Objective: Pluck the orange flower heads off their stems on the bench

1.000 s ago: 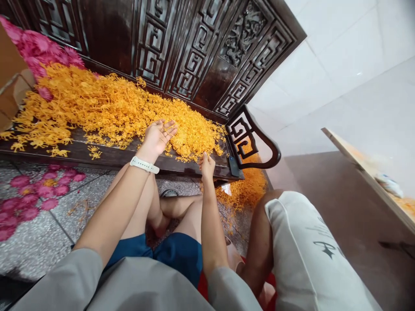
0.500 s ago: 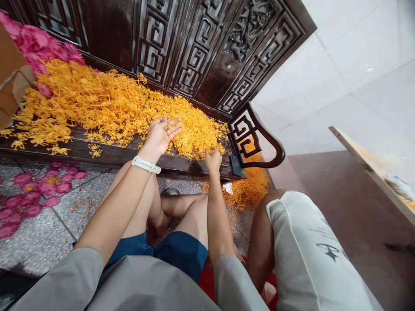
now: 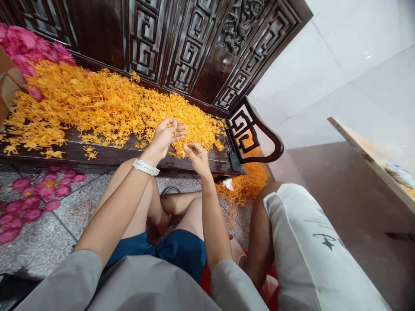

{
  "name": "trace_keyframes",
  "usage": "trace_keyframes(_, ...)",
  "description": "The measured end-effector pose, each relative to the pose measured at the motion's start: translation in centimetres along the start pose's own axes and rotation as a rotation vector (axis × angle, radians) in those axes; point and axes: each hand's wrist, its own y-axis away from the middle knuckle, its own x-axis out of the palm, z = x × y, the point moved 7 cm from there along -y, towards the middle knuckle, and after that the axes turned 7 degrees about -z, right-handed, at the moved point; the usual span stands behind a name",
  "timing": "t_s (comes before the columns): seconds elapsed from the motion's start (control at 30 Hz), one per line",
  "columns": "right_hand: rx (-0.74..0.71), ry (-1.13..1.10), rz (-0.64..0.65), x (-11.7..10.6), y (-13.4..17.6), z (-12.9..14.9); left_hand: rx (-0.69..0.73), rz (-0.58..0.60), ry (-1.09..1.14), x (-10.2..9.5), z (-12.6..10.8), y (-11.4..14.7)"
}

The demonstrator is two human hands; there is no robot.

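Observation:
A long heap of small yellow-orange plastic flower pieces (image 3: 106,103) lies on the seat of a dark wooden bench (image 3: 123,152). Over the heap's front edge, my left hand (image 3: 164,137) pinches a thin yellow piece between thumb and forefinger, its other fingers stretched out. Just to the right, my right hand (image 3: 198,159) is closed in a pinch close to the left fingers. Whatever is between its fingertips blends into the yellow behind and cannot be made out.
Pink artificial flowers (image 3: 30,45) are piled at the bench's left end beside a cardboard box (image 3: 9,86); more pink flowers (image 3: 35,196) lie on the floor. A dark phone-like object (image 3: 234,161) rests by the armrest (image 3: 277,147). Another person's knee (image 3: 288,203) is at right.
My right hand has lifted from the heap's right front edge and moved left, up to my left hand. My left fingers have closed into a pinch. The view has shifted slightly.

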Motion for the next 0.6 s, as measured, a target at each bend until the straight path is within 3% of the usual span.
trace_keyframes(0.07, 0.076, -0.063, -0.035, -0.1, 0.3, -0.3, 0.068, -0.027, -0.036, -0.2, -0.5, -0.1)
trace_keyframes(0.2, 0.273, -0.412, -0.084, -1.0, 1.1, -1.0, 0.229, -0.076, -0.148, -1.0, -1.7, -0.6)
trace_keyframes(0.33, 0.325, -0.548, -0.152, -2.5, 1.8, -0.6, 0.35, -0.065, -0.355, -1.5, -2.4, -0.9)
trace_keyframes(0.47, 0.267, -0.543, -0.253, -3.8, 2.5, -0.1, 0.53, -0.063, -0.555, -1.3, -3.0, -0.8)
trace_keyframes(0.6, 0.065, -0.374, -0.269, -3.7, 4.4, 2.8, 0.528, -0.192, -0.481, -1.5, -2.7, -0.8)
